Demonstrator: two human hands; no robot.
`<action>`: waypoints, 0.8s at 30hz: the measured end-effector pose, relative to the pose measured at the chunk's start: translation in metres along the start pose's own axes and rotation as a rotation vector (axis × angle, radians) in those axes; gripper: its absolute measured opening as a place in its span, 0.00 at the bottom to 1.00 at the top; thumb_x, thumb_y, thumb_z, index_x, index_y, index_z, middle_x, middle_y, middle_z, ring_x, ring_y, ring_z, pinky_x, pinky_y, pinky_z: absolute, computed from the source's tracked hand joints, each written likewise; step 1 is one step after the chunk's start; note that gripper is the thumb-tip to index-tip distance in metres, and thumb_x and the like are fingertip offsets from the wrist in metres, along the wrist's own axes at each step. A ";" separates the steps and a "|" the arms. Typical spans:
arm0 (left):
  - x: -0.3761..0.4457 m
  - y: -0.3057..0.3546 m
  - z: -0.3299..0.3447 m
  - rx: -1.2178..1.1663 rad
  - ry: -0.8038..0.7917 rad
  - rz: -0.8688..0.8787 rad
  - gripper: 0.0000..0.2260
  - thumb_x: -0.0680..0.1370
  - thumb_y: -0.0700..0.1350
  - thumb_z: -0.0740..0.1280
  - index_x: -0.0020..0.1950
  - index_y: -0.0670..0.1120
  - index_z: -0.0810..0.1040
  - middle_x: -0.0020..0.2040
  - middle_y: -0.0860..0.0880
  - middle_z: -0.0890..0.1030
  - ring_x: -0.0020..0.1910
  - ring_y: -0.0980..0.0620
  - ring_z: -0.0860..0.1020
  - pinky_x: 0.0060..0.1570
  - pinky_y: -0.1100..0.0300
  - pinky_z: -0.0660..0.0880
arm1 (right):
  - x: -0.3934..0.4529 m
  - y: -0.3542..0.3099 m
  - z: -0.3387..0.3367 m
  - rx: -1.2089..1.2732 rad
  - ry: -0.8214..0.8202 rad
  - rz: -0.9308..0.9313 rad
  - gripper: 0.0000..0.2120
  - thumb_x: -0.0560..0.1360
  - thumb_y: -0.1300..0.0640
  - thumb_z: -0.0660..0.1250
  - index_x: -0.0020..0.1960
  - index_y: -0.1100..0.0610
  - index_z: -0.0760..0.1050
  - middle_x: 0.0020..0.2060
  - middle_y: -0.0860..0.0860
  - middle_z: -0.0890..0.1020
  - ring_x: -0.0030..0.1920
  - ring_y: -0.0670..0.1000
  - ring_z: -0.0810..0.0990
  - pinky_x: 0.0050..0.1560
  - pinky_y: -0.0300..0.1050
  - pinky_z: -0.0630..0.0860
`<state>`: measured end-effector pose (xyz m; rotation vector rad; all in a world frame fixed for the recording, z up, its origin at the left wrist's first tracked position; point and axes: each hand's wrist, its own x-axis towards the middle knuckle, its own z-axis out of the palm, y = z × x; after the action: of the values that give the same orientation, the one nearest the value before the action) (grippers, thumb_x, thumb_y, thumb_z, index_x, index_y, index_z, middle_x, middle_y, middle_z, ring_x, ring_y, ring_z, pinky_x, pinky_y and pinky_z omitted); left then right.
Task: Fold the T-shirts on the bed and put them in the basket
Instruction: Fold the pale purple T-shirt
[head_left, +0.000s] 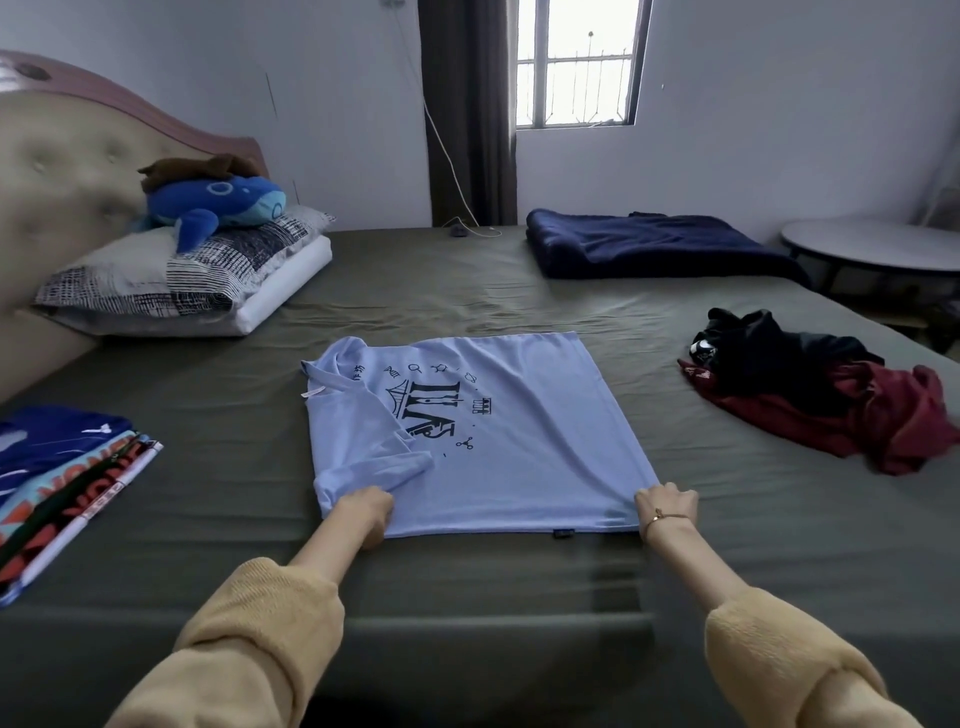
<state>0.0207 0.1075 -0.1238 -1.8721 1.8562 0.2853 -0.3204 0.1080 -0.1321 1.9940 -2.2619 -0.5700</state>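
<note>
**Gripping the near edge of the shirt, both ends**

Lying flat mid-bed: pale blue cotton T-shirt with dark print (498, 441), long axis left to right, collar leftward. Left hand (366, 514) curled on near-left corner; right hand (666, 506) pinching near-right corner. Fold likely away, toward far edge. Fingertips buried in cloth. No basket visible.

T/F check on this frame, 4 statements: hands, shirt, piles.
1. Both hands grip the light blue T-shirt: left hand and right hand at its near edge. True.
2. The shirt's print faces down. False: the dark print is visible on top.
3. A stack of folded shirts lies to the left. True.
4. The unfolded clothes on the right are white. False: they are black and dark red.
</note>
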 end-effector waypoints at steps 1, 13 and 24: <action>0.000 0.001 0.001 -0.014 0.001 -0.014 0.14 0.77 0.39 0.63 0.63 0.41 0.75 0.65 0.44 0.74 0.63 0.44 0.74 0.60 0.57 0.71 | 0.001 -0.002 -0.001 -0.004 -0.003 -0.002 0.19 0.78 0.65 0.55 0.66 0.52 0.70 0.64 0.49 0.74 0.66 0.51 0.69 0.62 0.46 0.65; -0.008 -0.017 0.005 -0.441 0.575 -0.145 0.10 0.75 0.37 0.59 0.53 0.44 0.76 0.58 0.46 0.78 0.59 0.46 0.75 0.52 0.56 0.71 | 0.005 -0.084 -0.026 0.502 0.016 -0.209 0.15 0.75 0.60 0.58 0.58 0.57 0.77 0.59 0.57 0.78 0.60 0.57 0.76 0.54 0.44 0.73; 0.034 -0.062 0.012 -0.861 0.385 -0.032 0.14 0.72 0.44 0.72 0.55 0.45 0.76 0.49 0.46 0.78 0.47 0.51 0.75 0.45 0.64 0.70 | 0.041 -0.232 -0.066 1.351 -0.295 -0.143 0.18 0.73 0.49 0.69 0.33 0.62 0.74 0.37 0.62 0.83 0.35 0.58 0.80 0.46 0.55 0.80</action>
<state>0.0855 0.0808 -0.1390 -2.6624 2.1428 0.8774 -0.0882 0.0333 -0.1533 2.5979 -3.0691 1.0748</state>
